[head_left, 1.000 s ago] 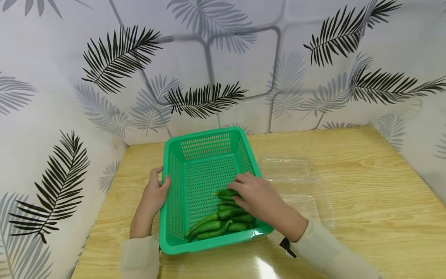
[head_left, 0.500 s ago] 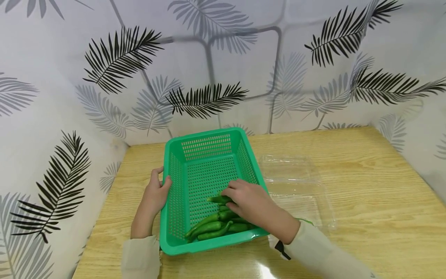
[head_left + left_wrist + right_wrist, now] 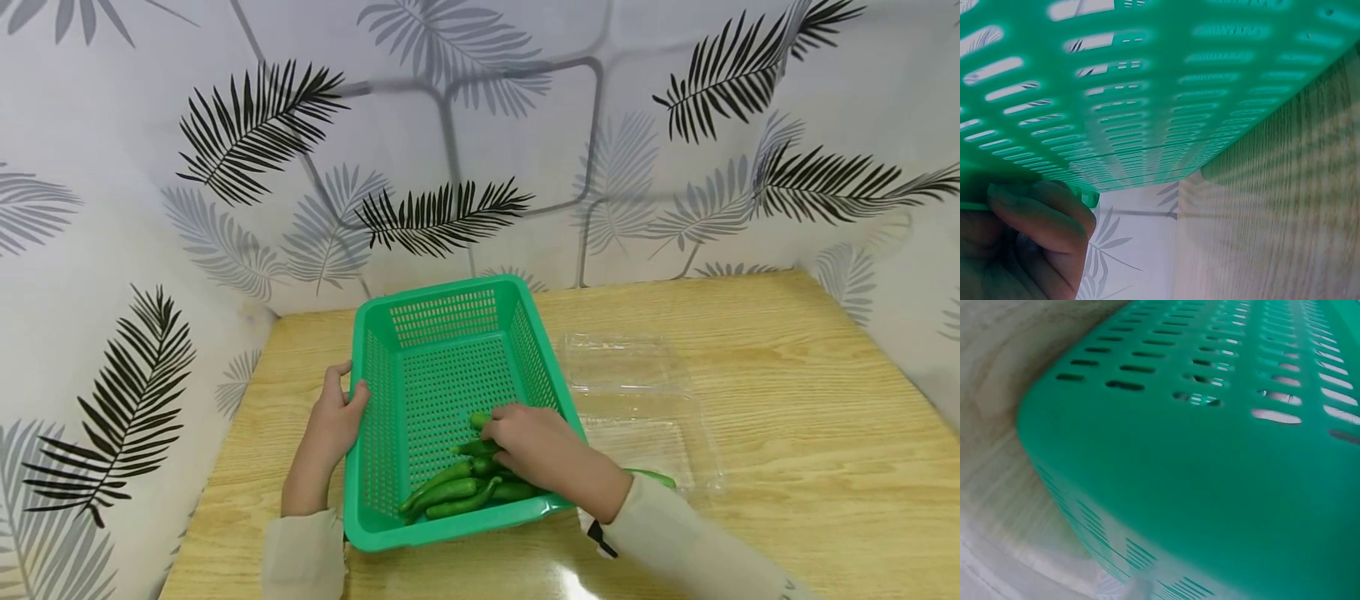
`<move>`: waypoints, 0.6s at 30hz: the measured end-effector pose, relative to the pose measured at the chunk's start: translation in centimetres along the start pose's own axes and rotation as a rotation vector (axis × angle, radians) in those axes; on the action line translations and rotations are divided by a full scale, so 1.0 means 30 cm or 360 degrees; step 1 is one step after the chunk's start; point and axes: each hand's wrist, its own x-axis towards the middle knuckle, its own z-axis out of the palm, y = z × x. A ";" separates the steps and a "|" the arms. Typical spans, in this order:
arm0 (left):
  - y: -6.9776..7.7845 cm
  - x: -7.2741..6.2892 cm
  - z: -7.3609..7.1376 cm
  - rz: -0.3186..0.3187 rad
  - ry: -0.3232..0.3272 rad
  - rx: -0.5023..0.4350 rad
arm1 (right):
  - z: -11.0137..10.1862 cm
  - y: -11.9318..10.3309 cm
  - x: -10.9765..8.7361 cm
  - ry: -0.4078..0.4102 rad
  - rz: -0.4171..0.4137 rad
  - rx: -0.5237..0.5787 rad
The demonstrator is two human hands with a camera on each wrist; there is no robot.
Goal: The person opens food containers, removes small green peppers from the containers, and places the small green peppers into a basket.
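Observation:
A green plastic basket [image 3: 381,417] with slotted walls stands on the table. Several long green chili peppers [image 3: 453,492] lie in its near end. My left hand [image 3: 339,417] grips the basket's left rim; in the left wrist view its fingers [image 3: 1047,222] are curled at the rim. Over the right side of the basket, my right hand [image 3: 543,446] pinches a green chili pepper [image 3: 480,421], whose end pokes out past the fingertips. The right wrist view has only the outside of the basket [image 3: 1147,462], with the hand out of sight.
A clear plastic clamshell box [image 3: 637,417] lies opened out to the right of the basket. Another green chili pepper [image 3: 654,477] shows at its near side, partly behind my right forearm. The wooden table [image 3: 810,400] meets patterned wall covering [image 3: 510,242] at the back.
My right hand has moved toward me and slightly left inside the basket, and pinches a chili pepper. The pepper by the clear box has come into view beside my forearm. My left hand stays put.

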 end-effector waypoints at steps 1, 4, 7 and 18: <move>0.000 0.000 0.000 0.0003 0.0002 -0.0001 | 0.004 -0.001 0.001 -0.0009 -0.0001 -0.0001; 0.000 -0.001 0.001 0.0008 0.0001 -0.0006 | 0.013 -0.002 0.003 -0.0013 0.0004 0.0000; 0.001 0.001 0.000 0.0012 0.0001 -0.0010 | 0.021 -0.001 0.004 0.0001 0.0017 -0.0002; -0.002 0.000 0.002 0.0013 0.0015 0.0003 | 0.035 0.005 0.003 0.0008 0.0027 -0.0025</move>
